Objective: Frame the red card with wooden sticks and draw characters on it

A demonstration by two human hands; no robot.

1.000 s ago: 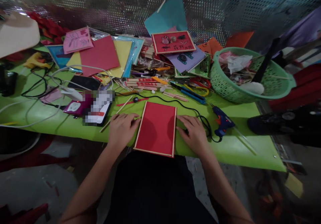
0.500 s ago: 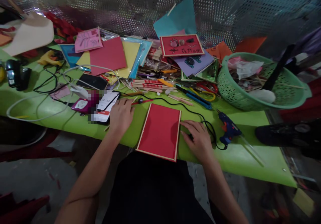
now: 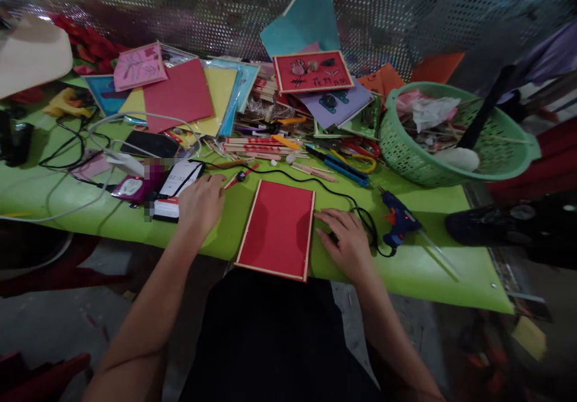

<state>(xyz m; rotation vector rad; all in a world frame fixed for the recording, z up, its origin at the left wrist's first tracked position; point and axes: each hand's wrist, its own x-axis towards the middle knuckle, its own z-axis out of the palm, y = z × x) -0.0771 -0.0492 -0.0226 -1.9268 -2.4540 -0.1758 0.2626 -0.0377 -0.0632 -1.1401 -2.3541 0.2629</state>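
Observation:
A red card panel with thin wooden strips along its edges lies flat at the table's front, before my body. My right hand rests on the table with its fingers stretched out, the fingertips at the panel's right strip. To the left, my left hand lies over the right side of a lit phone, its fingers curled together. A thin pale stick shows just beyond those fingertips; whether the hand grips anything is hidden.
A blue glue gun lies right of my right hand, its black cord crossing behind the panel. Behind are wooden sticks, blue-handled pliers, a decorated red card and a green basket. A purple device sits beside the phone.
The whole view has shifted, so everything sits a little further left and higher. My left hand has moved slightly back off the thin stick's near end; the right hand stays by the panel.

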